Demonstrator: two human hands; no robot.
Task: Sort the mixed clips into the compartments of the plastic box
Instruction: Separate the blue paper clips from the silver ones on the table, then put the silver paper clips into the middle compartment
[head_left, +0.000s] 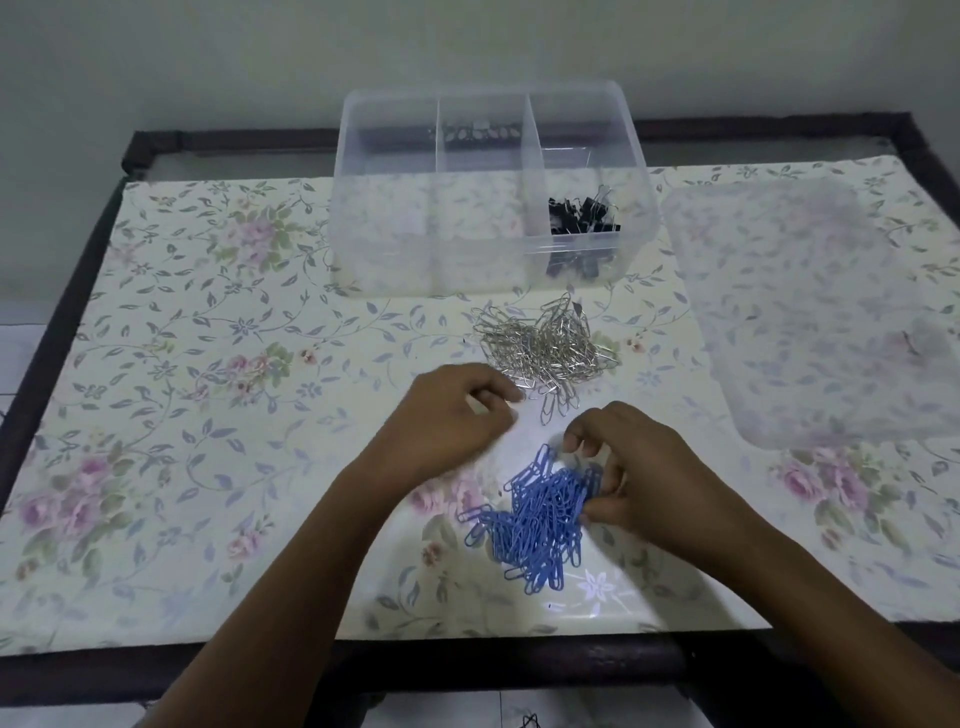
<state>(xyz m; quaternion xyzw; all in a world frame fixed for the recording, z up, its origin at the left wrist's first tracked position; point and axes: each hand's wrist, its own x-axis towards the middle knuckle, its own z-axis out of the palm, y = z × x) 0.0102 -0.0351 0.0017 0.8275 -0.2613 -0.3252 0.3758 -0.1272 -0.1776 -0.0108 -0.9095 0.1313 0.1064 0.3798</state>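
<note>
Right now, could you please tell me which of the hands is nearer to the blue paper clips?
Right. The right hand grips the right edge of the blue paper clips; the left hand sits apart, up and left of them.

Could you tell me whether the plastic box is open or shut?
Open: the box has no lid on; its lid lies on the table beside it.

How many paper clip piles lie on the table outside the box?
2: silver pile just before the plastic box; blue pile nearer, gripped by the right hand, which may hide strays.
</note>
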